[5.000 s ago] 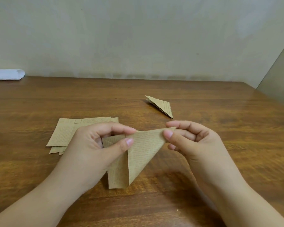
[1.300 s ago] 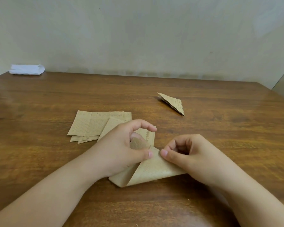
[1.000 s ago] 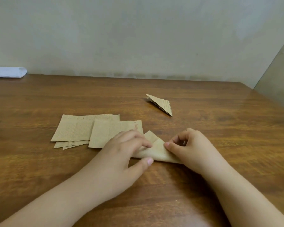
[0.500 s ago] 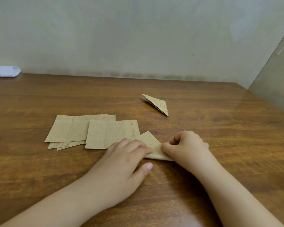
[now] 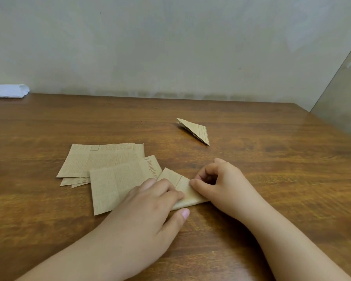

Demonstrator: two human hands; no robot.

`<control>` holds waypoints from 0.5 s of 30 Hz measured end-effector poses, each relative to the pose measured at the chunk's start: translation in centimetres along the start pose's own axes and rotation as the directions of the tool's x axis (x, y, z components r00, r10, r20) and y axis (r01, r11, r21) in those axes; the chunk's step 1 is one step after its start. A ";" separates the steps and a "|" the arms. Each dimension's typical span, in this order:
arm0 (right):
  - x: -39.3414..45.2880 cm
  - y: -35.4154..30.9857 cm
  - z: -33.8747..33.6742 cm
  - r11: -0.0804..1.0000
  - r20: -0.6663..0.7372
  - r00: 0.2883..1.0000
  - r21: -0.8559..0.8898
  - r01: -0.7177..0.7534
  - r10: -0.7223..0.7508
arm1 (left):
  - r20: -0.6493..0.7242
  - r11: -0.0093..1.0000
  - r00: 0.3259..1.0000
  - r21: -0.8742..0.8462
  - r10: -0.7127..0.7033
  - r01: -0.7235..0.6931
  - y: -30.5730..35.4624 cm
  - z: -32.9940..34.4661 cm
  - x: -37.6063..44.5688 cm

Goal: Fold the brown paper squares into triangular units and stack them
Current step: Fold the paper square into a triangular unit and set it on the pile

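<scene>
the left hand [image 5: 150, 201] lies palm down on the folded brown paper [image 5: 180, 189], its fingers straight and together, pressing the piece flat onto the wooden table [image 5: 272, 169]; its thumb sticks out along the near edge of the fold. at the left hand's 3 o'clock, the right hand [image 5: 225, 185] has its fingers curled, with the thumb tip pressing on the right part of the same folded piece; whether the curled fingers pinch the paper from behind is hidden, so i cannot tell. the folded piece sits between the two hands, flat on the table near the lower middle of the view, its point showing toward 11 o'clock.

touching it, and partly under the left hand's fingers, a flat single brown sheet [image 5: 118, 185] with printed text lies at the hands' 9 o'clock. beyond that, toward 10 o'clock, is the pile of unfolded brown squares [image 5: 97, 161], loosely fanned, with the single sheet overlapping its near right corner. at the hands' 12 to 1 o'clock, well apart, a finished triangular unit [image 5: 197, 130] lies alone on the table. far off at 10 o'clock, against the wall at the table's back edge, sits a white folded cloth [image 5: 7, 91].
</scene>
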State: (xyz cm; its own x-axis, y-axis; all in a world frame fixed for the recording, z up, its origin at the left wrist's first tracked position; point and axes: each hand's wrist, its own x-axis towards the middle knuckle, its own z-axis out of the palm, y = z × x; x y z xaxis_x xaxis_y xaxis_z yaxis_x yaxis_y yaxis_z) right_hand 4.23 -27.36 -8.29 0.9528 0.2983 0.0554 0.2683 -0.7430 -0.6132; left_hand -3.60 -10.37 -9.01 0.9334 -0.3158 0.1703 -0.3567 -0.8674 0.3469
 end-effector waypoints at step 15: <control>-1.0 -1.8 -1.2 0.914 0.075 0.957 0.327 0.241 -0.279 | -0.077 0.640 0.907 -0.733 -0.415 0.231 -1.0 -2.6 1.2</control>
State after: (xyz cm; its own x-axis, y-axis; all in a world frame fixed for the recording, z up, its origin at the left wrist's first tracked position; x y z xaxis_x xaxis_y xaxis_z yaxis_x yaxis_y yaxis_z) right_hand 2.95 -27.02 -6.32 0.8265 0.5382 0.1652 0.4286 -0.4112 -0.8045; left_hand -2.26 -8.85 -6.78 0.9913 0.1033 0.0815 -0.0410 -0.3463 0.9372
